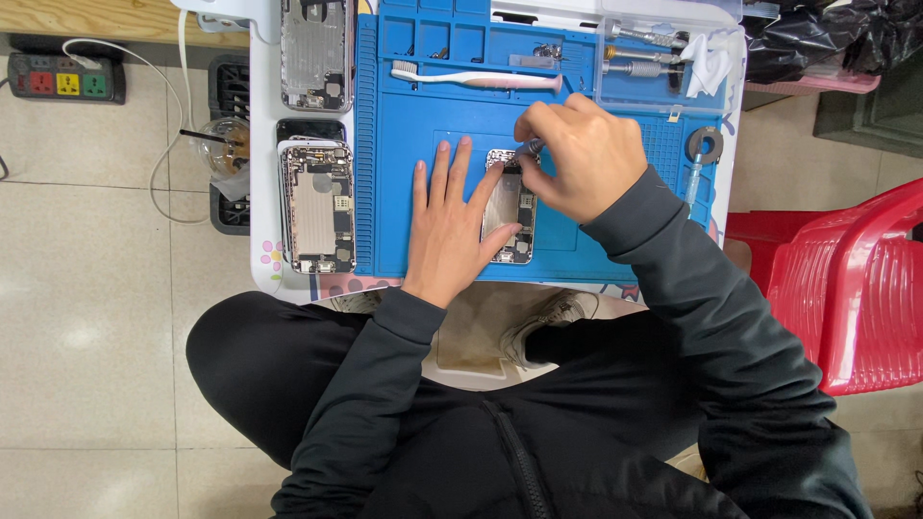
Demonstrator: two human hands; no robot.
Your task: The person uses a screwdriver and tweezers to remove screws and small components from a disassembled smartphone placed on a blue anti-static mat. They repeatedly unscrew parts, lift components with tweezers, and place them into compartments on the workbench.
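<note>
From the head view, an opened phone housing (509, 207) is seen on the blue repair mat (404, 144), pinned by the flat, spread left hand (452, 226). A small screwdriver (528, 149) is pinched in the curled right hand (577, 154); the tip could slip and gouge parts if the housing is allowed to shift.

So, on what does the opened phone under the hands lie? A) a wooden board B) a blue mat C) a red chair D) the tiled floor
B: the opened phone lies flat on the blue mat, with the left hand pressing beside it.
</note>
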